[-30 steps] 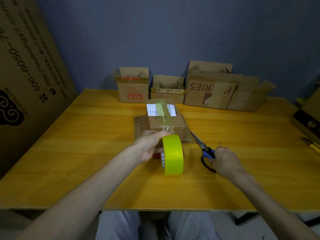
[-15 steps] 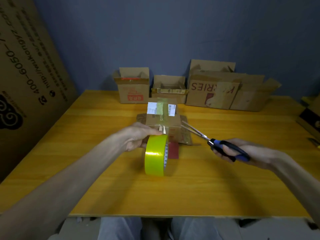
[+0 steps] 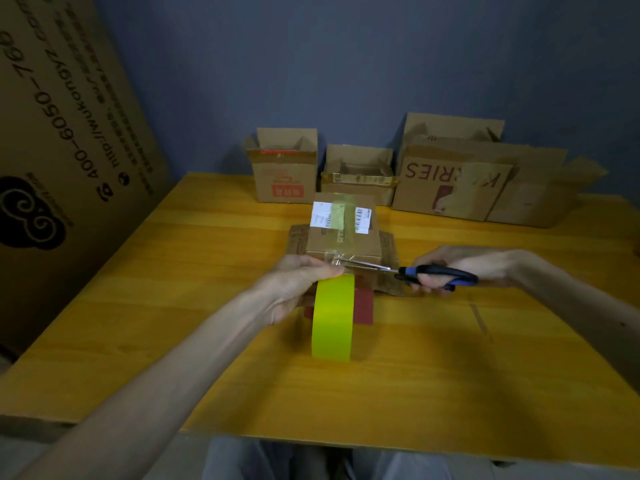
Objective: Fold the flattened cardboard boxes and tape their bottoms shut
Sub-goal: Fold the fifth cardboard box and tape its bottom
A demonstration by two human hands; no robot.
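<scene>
A small cardboard box [image 3: 343, 237] with white labels and a clear tape strip along its top stands mid-table, flaps spread flat beneath it. My left hand [image 3: 298, 282] grips a yellow-green tape roll [image 3: 333, 322] held on edge just in front of the box, with clear tape stretched from roll to box. My right hand [image 3: 446, 270] holds blue-handled scissors [image 3: 398, 270]. Their blades reach left across the stretched tape, tips beside my left fingers.
Several opened cardboard boxes [image 3: 446, 181] line the back of the yellow table [image 3: 173, 271]. A large printed carton [image 3: 62, 150] leans at the left. A dark red piece [image 3: 363, 306] lies behind the roll.
My right hand lifted the scissors off the table and swung them left until the blades met the tape at the box's front edge. The roll shifted slightly.
</scene>
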